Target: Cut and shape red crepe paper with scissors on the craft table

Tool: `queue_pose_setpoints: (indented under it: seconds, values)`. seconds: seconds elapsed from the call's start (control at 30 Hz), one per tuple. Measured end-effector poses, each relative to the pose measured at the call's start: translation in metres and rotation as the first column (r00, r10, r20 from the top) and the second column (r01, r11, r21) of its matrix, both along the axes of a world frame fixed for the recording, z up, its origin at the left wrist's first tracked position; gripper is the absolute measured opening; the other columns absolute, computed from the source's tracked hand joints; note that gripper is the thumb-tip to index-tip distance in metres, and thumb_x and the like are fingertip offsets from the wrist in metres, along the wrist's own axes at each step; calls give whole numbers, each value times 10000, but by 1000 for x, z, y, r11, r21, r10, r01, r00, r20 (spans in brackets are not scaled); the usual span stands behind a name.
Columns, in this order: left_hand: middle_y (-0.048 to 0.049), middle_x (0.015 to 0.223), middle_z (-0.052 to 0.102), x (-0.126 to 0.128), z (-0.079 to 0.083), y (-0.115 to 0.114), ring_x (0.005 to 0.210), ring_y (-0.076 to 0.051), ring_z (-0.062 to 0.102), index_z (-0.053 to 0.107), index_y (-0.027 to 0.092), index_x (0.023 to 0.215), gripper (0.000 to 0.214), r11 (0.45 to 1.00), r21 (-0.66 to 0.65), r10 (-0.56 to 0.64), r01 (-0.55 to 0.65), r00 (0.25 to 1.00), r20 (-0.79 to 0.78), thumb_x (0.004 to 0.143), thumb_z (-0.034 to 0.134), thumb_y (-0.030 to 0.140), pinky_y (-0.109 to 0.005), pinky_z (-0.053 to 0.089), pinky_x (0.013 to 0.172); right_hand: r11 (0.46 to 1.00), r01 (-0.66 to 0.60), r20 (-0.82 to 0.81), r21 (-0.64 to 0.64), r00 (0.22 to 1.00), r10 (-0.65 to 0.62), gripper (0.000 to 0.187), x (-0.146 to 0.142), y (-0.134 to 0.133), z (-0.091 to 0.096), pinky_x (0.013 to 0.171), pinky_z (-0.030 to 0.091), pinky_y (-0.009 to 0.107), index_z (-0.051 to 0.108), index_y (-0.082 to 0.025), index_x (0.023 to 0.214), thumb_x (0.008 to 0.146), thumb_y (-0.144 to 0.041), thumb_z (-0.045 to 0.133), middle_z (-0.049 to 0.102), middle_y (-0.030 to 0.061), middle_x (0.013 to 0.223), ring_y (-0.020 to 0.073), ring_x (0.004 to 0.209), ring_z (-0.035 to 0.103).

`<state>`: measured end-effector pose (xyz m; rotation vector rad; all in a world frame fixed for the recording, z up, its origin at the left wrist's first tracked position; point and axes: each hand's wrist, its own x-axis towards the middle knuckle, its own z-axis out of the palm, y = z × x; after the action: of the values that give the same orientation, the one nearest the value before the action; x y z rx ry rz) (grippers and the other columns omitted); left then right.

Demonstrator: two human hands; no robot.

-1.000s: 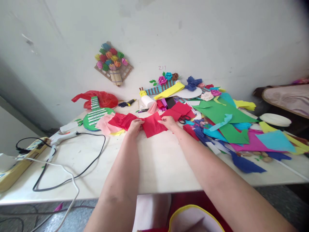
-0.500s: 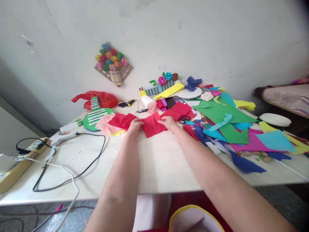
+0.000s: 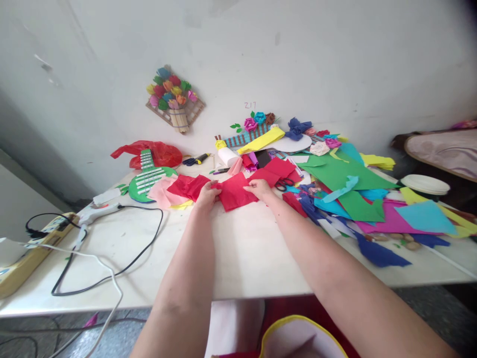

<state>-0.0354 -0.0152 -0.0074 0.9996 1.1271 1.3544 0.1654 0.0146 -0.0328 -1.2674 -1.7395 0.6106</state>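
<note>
Holding: red sheet (image 3: 234,195) of thin, creased paper, gripped by both hands, lying on the table (image 3: 242,253).
L hand (image 3: 206,195): fingers closed on the sheet's left edge, thumb on top; forearm stretched across the table.
R hand (image 3: 261,189): fingertips pinched on the sheet's upper right edge, knuckles up.
Sheet spot: mid-table, nearer the far side than the near edge; lower corner points back at the person. Can't tell if any part is lifted off the top.
Just left of sheet: more red paper (image 3: 186,186), touching the L hand's fingers, w/ pink paper (image 3: 162,194) under it.
Further left of sheet: green guitar craft (image 3: 149,176), red plastic bag (image 3: 160,153) behind it.
Far left of sheet: glue gun (image 3: 99,213), black cord (image 3: 141,248) looping toward the near edge, power strip (image 3: 37,243) at the table's end.
Behind sheet: white roll (image 3: 228,156), yellow strip (image 3: 261,140), paper flowers by the wall.
Just right of sheet: scissors (image 3: 283,184), near the R hand, on red offcuts.
Further right of sheet: green sheets (image 3: 335,171), magenta sheet (image 3: 387,223), blue scrap (image 3: 378,253) toward the near edge.
Far right of sheet: white plates (image 3: 427,184), stacked, well apart.
Above sheet, on wall: flower craft (image 3: 175,99) on a stick frame.
</note>
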Motion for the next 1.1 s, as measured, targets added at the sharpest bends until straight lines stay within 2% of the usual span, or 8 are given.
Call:
queue_pose_setpoints:
  seconds: [0.2, 0.33, 0.4, 0.73, 0.97, 1.1]
  values:
    - [-5, 623, 571, -4, -3, 3, 548, -138, 586, 489, 126, 1109, 545, 1000, -2, 13, -13, 995, -103, 589, 595, 1, -277, 493, 562, 1000, -6, -26, -22, 1000, 5, 279, 0, 4, -4, 466, 296, 214, 492, -167, 525, 614, -406, 606, 418, -47, 487, 83, 475, 371]
    - [12, 580, 547, -6, -5, 4, 553, -142, 589, 507, 132, 1100, 551, 1000, -2, 8, -8, 992, -130, 576, 639, 26, -269, 491, 565, 998, -2, -125, -70, 992, -7, 148, -3, 7, -7, 552, 386, 233, 581, -170, 633, 603, -296, 652, 578, -8, 603, 116, 564, 510]
    - [20, 559, 535, -7, -4, 4, 553, -140, 587, 506, 128, 1103, 548, 1000, 3, 1, -1, 991, -135, 580, 635, 28, -268, 493, 570, 996, 0, -153, -93, 988, -15, 140, -4, 7, -6, 588, 410, 245, 598, -171, 683, 596, -256, 667, 613, 9, 660, 128, 608, 549]
    - [38, 521, 497, -8, -3, 3, 507, -125, 560, 497, 123, 1131, 574, 1000, 12, -1, 3, 987, -164, 577, 604, 16, -260, 484, 547, 998, 19, -53, -67, 998, -22, 339, -2, 0, -2, 532, 408, 237, 622, -189, 939, 609, -250, 672, 594, -19, 608, 116, 543, 523]
    - [40, 543, 506, -9, -4, 4, 522, -110, 562, 509, 133, 1145, 610, 1000, 17, 15, -12, 981, -196, 558, 650, 40, -236, 477, 559, 1000, 11, 10, -1, 1000, -11, 295, -2, 4, -6, 588, 425, 227, 654, -188, 915, 622, -222, 657, 604, -17, 655, 106, 596, 533]
    - [27, 568, 528, -9, -3, 4, 542, -113, 570, 532, 132, 1123, 589, 1000, 5, 26, -26, 977, -209, 556, 673, 57, -233, 478, 564, 999, 43, 121, -3, 992, -43, 358, -3, -2, 0, 603, 424, 221, 627, -203, 993, 636, -219, 645, 611, -21, 691, 107, 628, 542]
